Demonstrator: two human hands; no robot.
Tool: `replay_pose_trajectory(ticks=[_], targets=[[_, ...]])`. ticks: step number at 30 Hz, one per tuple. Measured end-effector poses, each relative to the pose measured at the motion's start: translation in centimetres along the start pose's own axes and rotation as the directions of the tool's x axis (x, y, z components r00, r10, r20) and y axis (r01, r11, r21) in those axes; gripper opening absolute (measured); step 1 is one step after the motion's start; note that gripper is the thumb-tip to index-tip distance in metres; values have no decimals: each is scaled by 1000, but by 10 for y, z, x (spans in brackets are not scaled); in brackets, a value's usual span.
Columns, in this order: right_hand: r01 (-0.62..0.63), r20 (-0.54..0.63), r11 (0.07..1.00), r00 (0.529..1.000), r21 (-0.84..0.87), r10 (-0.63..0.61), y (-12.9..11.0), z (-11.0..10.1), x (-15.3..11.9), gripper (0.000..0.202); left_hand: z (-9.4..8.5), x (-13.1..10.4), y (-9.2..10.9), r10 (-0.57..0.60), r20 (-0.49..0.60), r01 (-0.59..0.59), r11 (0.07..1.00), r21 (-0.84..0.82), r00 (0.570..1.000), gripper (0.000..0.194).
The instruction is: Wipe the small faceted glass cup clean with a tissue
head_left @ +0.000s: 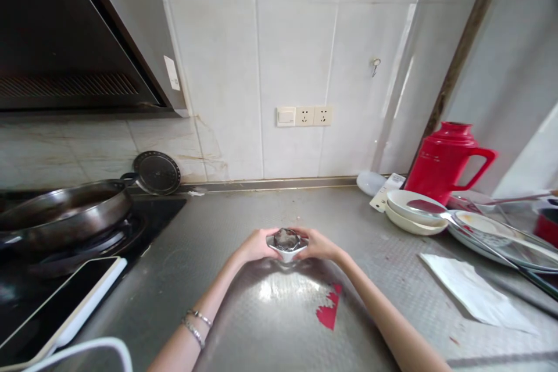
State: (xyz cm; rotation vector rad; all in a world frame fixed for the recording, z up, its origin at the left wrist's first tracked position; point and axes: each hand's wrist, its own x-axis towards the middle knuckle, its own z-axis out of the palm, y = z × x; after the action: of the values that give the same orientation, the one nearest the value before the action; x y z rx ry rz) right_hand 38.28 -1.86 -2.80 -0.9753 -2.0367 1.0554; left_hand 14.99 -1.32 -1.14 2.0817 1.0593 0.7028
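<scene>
My left hand (260,245) and my right hand (317,244) grip a small white angular dish (288,256) from its two sides, fingers curved round it. Inside the dish sits a dark grey, silvery-rimmed content (286,238), too small to make out. The dish is at the middle of the metal countertop (235,325); whether it rests there or is held just above, I cannot tell. A torn red scrap (329,309) lies on the counter in front of my right hand.
On the left, a steel pan (87,215) stands on the black stove beside a phone (65,308) with a white cable. A red thermos jug (442,163), stacked bowls (412,224), long-handled utensils and a white paper napkin (475,290) occupy the right. Wall sockets (304,116) are behind.
</scene>
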Motion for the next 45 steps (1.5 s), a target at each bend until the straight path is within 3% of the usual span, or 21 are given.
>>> replay_pose_trajectory(ticks=[4, 11, 24, 27, 30, 36, 38, 40, 42, 45], targets=[[2, 45, 1000, 999, 9, -2, 4, 3, 3, 84, 0, -4, 0, 40, 40, -40, 999, -20, 998, 70], [-17, 54, 1000, 998, -4, 17, 12, 4, 4, 84, 2, -3, -5, 50, 55, -48, 999, -23, 997, 68], [-40, 39, 999, 998, -18, 41, 13, 7, 2, 95, 9, -6, -13, 21, 4, -21, 994, 103, 1000, 78], [-69, 10, 991, 997, -119, 70, 10, 4, -2, 102, 9, -7, -15, -4, 38, -2, 991, 137, 999, 89], [-118, -47, 954, 993, -274, 109, 4, -4, -9, 101, 5, -9, -13, -82, 88, 64, 980, 188, 993, 111], [-140, -129, 891, 987, -431, 93, -11, -18, -20, 56, -15, -16, -3, -243, 227, 179, 946, 271, 943, 138], [-108, -94, 901, 993, -420, 75, -14, -21, -21, 33, -19, -17, -3, -239, 216, 189, 955, 231, 947, 132], [-74, -40, 915, 997, -397, 63, -18, -22, -20, 17, -19, -17, -3, -167, 137, 147, 978, 148, 976, 113], [-47, 8, 931, 999, -363, 54, -21, -22, -20, 10, -16, -16, -1, -52, -25, 53, 995, 80, 998, 86], [-32, 47, 953, 998, -302, 48, -25, -21, -20, 9, -7, -14, 7, 122, -273, -96, 990, 106, 954, 43]])
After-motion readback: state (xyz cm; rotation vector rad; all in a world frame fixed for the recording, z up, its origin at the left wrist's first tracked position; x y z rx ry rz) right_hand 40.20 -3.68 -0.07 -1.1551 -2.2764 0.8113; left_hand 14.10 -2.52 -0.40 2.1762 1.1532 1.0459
